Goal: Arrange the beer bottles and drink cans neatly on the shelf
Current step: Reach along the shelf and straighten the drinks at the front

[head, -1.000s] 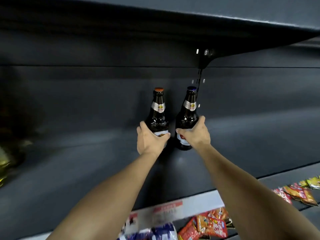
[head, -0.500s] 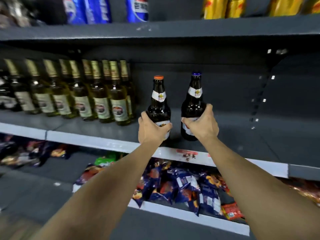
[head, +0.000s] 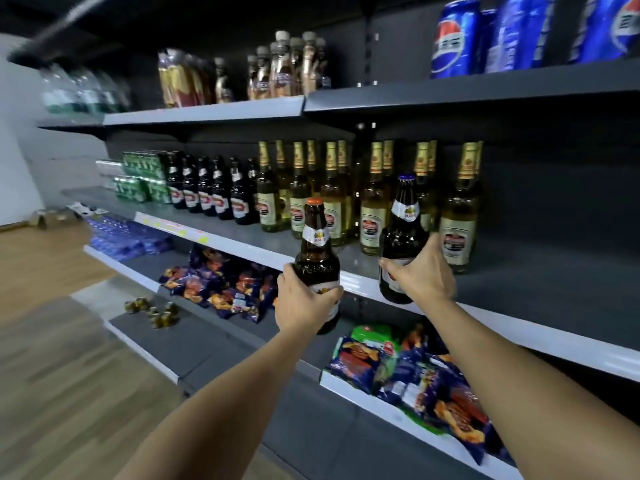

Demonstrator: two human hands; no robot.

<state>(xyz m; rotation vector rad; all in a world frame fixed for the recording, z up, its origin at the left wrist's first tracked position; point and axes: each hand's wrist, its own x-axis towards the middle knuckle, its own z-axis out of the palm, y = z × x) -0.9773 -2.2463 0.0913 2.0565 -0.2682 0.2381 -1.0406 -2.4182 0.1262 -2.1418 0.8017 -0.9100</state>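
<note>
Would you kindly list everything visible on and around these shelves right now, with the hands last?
Orange-capped bottle: one, brown, held before middle shelf edge.
Blue-capped bottle: one, brown, held by the gold-necked row.
Gold-necked bottles: a dozen or so, pale yellow, middle shelf.
Dark bottles: several, middle shelf, left.
Green packs: stacked, far left.
Blue cans: several, top shelf.
Snack packets: many, blue and orange, lower shelves.
Left hand: grips orange-capped bottle.
Right hand: grips blue-capped bottle.

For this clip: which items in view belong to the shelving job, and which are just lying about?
Job:
- orange-capped bottle in left hand
- blue-capped bottle in right hand
- gold-necked bottles
- beer shelf
- cola cans

Lying about:
- snack packets
- small packets lower down
</note>
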